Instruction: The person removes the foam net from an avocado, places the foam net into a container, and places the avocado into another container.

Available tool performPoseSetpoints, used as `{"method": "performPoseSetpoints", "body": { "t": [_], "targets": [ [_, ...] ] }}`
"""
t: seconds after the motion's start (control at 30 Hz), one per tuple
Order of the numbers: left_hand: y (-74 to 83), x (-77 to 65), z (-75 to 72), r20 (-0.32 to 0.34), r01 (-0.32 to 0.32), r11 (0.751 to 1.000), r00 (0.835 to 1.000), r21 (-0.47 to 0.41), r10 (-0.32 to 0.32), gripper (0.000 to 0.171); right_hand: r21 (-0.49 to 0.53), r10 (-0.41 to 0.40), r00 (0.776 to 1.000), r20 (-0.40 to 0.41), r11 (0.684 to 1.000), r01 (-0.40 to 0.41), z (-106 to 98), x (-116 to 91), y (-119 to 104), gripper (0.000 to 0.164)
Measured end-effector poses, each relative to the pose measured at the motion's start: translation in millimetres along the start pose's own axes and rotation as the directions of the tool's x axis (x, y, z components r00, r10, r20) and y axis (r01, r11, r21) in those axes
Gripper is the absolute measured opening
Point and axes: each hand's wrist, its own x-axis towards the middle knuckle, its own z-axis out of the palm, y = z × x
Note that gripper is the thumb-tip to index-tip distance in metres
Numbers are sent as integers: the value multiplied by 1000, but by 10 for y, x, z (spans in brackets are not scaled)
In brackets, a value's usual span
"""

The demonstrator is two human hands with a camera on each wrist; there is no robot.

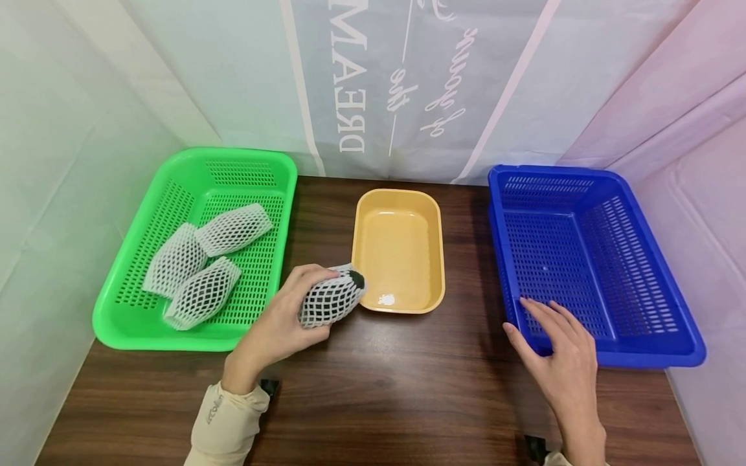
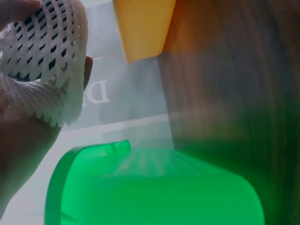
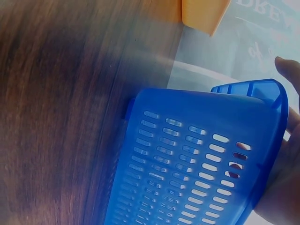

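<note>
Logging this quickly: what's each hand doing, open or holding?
Left hand: holding a net-sleeved dark item.
Right hand: open, at the blue basket.

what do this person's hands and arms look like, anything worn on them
The left hand and right hand are bare, with no gloves visible. The left sleeve is cream, with small dark lettering near the cuff. Only a cream edge of the right sleeve shows. A small black piece sits beside the left wrist, another beside the right.
</note>
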Motion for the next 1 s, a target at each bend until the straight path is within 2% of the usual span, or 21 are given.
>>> {"method": "performPoseSetpoints", "body": {
  "t": [0.27, 0.43, 0.53, 0.8, 1.0],
  "targets": [
    [27, -31, 129, 61, -31, 997, 998, -70, 35, 81, 34, -53, 997, -49, 998, 55, 43, -8, 6, 49],
    [73, -40, 254, 115, -47, 996, 992, -81, 56, 83, 102, -144, 977, -155, 982, 161, 113, -4, -31, 57],
    [100, -51, 328, 146, -75, 995, 986, -69, 84, 84, 155, -191, 956, -223, 961, 229, 146, 2, -100, 57],
    [90, -110, 525, 203, -123, 987, 969, -99, 141, 84, 278, -276, 904, -328, 886, 371, 176, 11, -327, 46],
    [26, -151, 711, 248, -127, 983, 956, -136, 158, 82, 323, -310, 892, -329, 851, 415, 222, -9, -408, 42]
  ]
}}
